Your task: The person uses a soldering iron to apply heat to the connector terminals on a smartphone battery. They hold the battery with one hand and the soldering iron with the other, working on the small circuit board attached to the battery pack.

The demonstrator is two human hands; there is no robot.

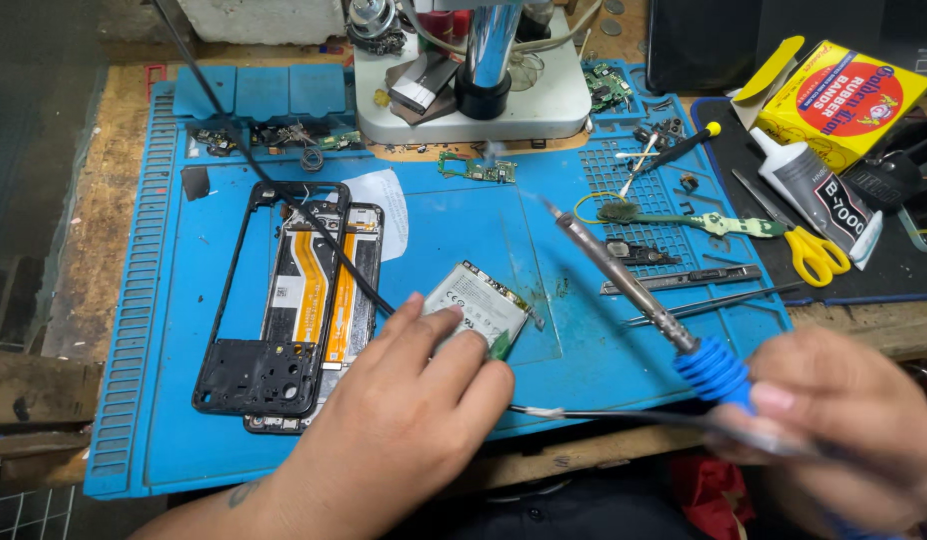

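Left hand (pixel 404 410) on silver battery (pixel 476 303), right hand (pixel 844 425) gripping soldering iron (pixel 634 290)

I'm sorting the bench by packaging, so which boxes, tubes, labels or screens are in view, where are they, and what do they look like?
Cardboard box: far right, back; yellow, red oval patch, flap open.
Glue tube: just before the box; black and white label, white nozzle.
Battery: mat centre, under the left hand; white label with small print.
Dark screen: top right; black, blank.

Left hand (pixel 404 420) presses battery (pixel 477 303); right hand (pixel 844 430) holds soldering iron (pixel 634 290).
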